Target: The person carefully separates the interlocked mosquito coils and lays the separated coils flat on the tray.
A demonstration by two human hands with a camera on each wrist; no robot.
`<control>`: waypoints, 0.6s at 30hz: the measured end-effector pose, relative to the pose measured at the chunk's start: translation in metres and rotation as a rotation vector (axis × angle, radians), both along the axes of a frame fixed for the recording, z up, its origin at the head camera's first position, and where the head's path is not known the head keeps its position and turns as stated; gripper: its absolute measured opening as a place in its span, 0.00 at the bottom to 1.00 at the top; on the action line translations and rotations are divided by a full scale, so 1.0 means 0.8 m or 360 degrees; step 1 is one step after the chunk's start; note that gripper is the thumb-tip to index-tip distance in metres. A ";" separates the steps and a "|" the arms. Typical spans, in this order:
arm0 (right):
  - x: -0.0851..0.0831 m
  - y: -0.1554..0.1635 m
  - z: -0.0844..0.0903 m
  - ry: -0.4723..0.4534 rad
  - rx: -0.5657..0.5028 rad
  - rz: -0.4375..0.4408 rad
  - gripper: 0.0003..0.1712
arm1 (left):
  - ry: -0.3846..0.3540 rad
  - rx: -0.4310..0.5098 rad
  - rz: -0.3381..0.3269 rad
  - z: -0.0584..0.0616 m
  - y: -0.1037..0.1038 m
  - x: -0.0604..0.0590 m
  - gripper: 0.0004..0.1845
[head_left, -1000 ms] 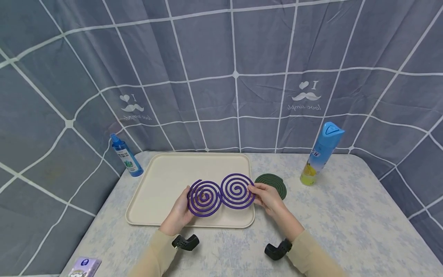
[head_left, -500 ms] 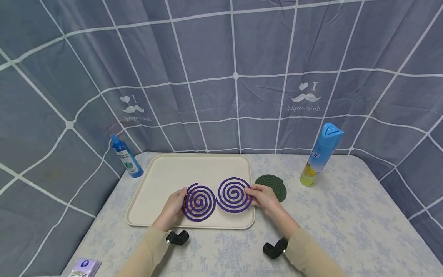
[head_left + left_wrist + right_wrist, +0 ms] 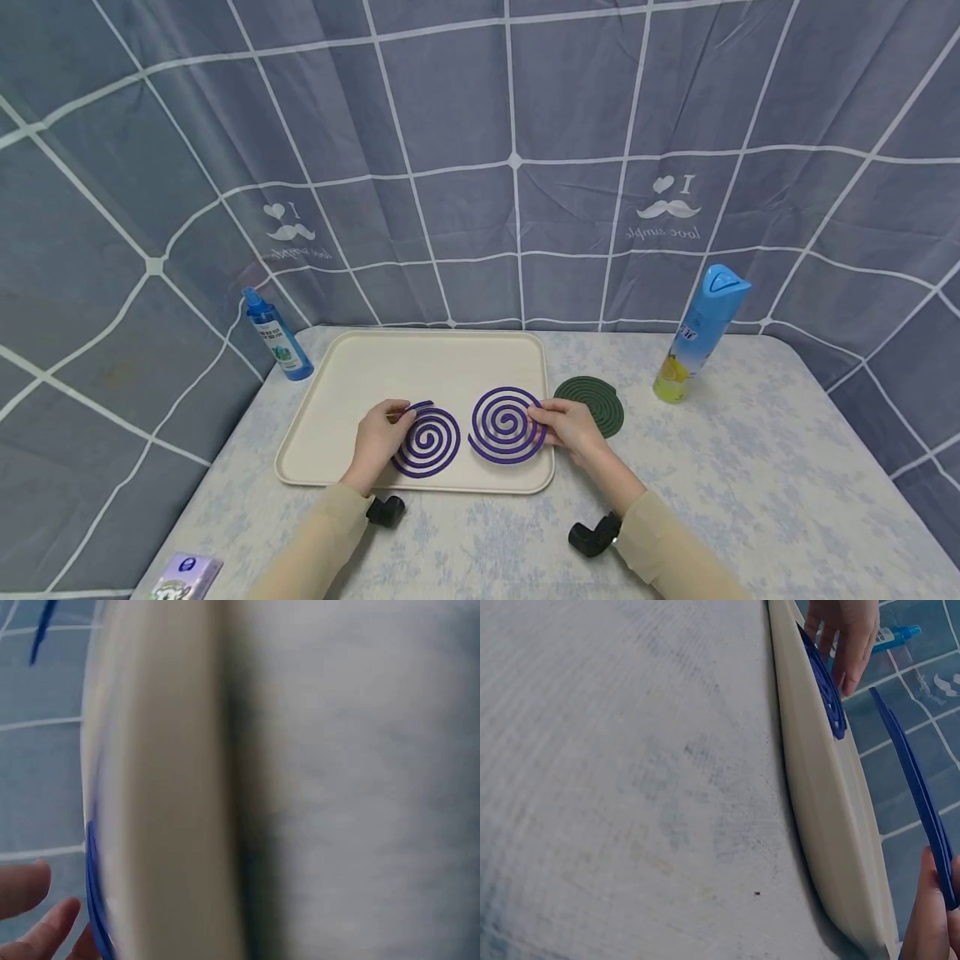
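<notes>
Item one: two flat purple spiral mosquito coils, both over the cream rectangular plastic tray (image 3: 337,392) that serves as my landmark. The left purple coil (image 3: 427,440) lies on the tray's near half, with my left hand (image 3: 381,433) at its left edge, fingers curled over the free outer tail; the right purple coil (image 3: 506,424) sits toward the tray's right rim, my right hand (image 3: 564,423) pinching its outer ring between thumb and fingertips. In the right wrist view that coil (image 3: 915,787) stands tilted, lifted clear of the tray's floor, while the other (image 3: 823,682) lies flat. So each grip is closed on its own coil. Handling, as I judge it: very light, stiff yet brittle pressed powder with a dry matte surface, likely to snap if bent or twisted; best held at the outer ring, supported from beneath, never by the thin inner turns. Item two: a dark green spiral coil (image 3: 592,402), same flat form, on the desk just right of the tray. Item three: a blue translucent spray bottle (image 3: 275,335) by the tray's far-left corner. Item four: a tall aerosol can with blue cap and yellow base (image 3: 697,335), well right of the tray. The desk (image 3: 750,467) wears a pale mottled blue-white cloth.
</notes>
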State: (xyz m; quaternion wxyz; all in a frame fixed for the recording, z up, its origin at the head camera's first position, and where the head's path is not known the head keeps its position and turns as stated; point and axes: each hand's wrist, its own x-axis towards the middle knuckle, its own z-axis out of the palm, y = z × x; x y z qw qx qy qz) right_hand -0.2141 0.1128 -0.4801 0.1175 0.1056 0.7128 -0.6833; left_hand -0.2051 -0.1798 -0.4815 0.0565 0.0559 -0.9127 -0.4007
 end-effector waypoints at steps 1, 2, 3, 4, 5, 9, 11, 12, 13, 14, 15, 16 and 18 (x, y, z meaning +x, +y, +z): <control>0.000 0.000 -0.001 0.0001 0.0006 0.0002 0.13 | 0.0055 -0.0059 -0.0035 -0.001 0.001 0.002 0.15; -0.001 0.000 -0.001 0.0006 0.0015 0.0003 0.13 | 0.0093 -0.0097 -0.0075 -0.003 0.003 0.004 0.16; -0.001 -0.001 -0.002 0.0010 0.0022 0.0004 0.13 | 0.0119 -0.0138 -0.0120 -0.004 0.004 0.006 0.17; -0.001 -0.001 -0.003 0.0018 0.0037 0.0007 0.12 | 0.0123 -0.0174 -0.0166 -0.003 0.006 0.008 0.18; -0.001 -0.001 -0.004 0.0022 0.0049 0.0012 0.12 | 0.0117 -0.0199 -0.0221 -0.003 0.007 0.010 0.21; -0.001 -0.004 -0.005 0.0048 0.0158 0.0025 0.13 | -0.0037 -0.0281 -0.0387 -0.001 0.012 0.019 0.35; -0.001 -0.005 -0.005 0.0061 0.0216 0.0030 0.13 | -0.0097 -0.0310 -0.0445 0.001 0.013 0.023 0.42; -0.001 -0.006 -0.005 0.0075 0.0262 0.0035 0.13 | -0.0122 -0.0325 -0.0457 0.001 0.013 0.025 0.44; -0.001 -0.007 -0.006 0.0085 0.0296 0.0041 0.13 | -0.0139 -0.0328 -0.0471 0.002 0.013 0.026 0.46; -0.001 -0.008 -0.007 0.0097 0.0339 0.0049 0.12 | -0.0149 -0.0330 -0.0481 0.003 0.013 0.026 0.47; 0.000 -0.009 -0.007 0.0108 0.0386 0.0050 0.12 | -0.0155 -0.0331 -0.0487 0.003 0.012 0.026 0.48; 0.000 -0.010 -0.008 0.0125 0.0437 0.0057 0.12 | -0.0161 -0.0334 -0.0491 0.003 0.012 0.026 0.49; 0.001 -0.012 -0.010 0.0157 0.0527 0.0074 0.11 | -0.0183 -0.0329 -0.0488 0.002 0.011 0.026 0.50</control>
